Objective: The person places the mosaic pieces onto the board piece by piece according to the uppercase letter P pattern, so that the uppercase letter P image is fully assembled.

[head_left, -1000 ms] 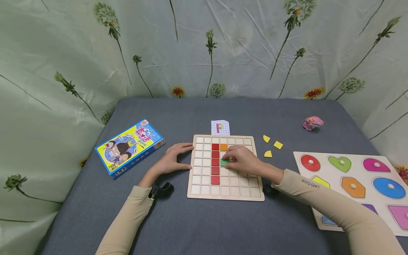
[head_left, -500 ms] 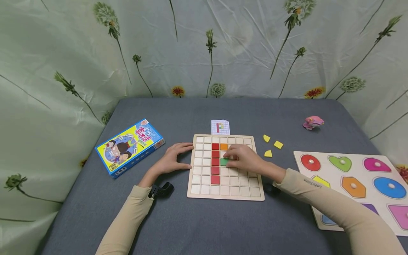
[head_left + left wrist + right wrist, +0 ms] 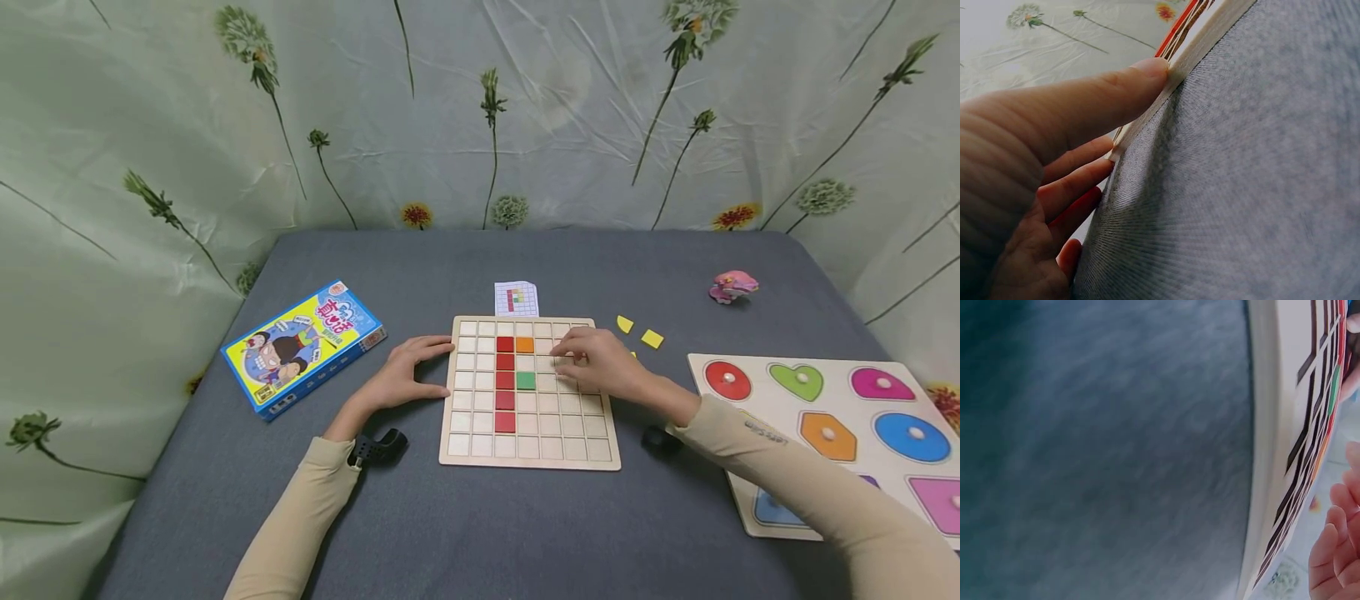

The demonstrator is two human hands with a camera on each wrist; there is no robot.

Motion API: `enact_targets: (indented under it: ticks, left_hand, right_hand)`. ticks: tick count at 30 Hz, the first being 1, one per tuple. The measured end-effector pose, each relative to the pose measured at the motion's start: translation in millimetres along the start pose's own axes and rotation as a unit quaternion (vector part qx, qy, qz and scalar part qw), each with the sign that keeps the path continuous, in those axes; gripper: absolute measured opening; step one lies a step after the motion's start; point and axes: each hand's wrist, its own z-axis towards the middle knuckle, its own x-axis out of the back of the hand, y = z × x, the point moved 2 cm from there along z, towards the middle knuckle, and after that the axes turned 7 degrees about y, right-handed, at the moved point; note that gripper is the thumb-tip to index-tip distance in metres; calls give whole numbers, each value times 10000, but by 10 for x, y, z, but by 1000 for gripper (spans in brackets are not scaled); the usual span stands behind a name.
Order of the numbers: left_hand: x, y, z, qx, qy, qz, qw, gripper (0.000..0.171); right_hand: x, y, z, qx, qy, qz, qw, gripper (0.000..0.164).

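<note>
A wooden grid board lies flat on the table, with a column of red square tiles, an orange tile and a green tile set in its cells. My left hand touches the board's left edge with thumb and fingertips; in the left wrist view its thumb lies against the board's side. Over the right part of the board hovers my right hand, relaxed and holding nothing. Its loosely bent fingers appear in the right wrist view, apart from the board.
Behind the board lies a small pattern card. Yellow pieces sit to the right, one partly hidden by my right hand. A shape puzzle board lies under my right forearm. A blue box and pink toy lie farther out.
My right hand has let go of the green tile and moved right, away from it. The green tile now shows fully in its cell. My left hand has stayed at the board's edge.
</note>
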Motion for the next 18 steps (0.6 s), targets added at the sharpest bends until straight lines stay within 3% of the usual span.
enact_targets:
  ticks: [9,18]
  left_hand:
    - [8,16,-7,-89,37,77,9999,67]
    - [1,23,-1,-23,4,61,10000,68]
  right_hand:
    - [153,226,-100,64,484,-134,9987,18]
    - [288,475,-150,-167,787,-523,9954,17]
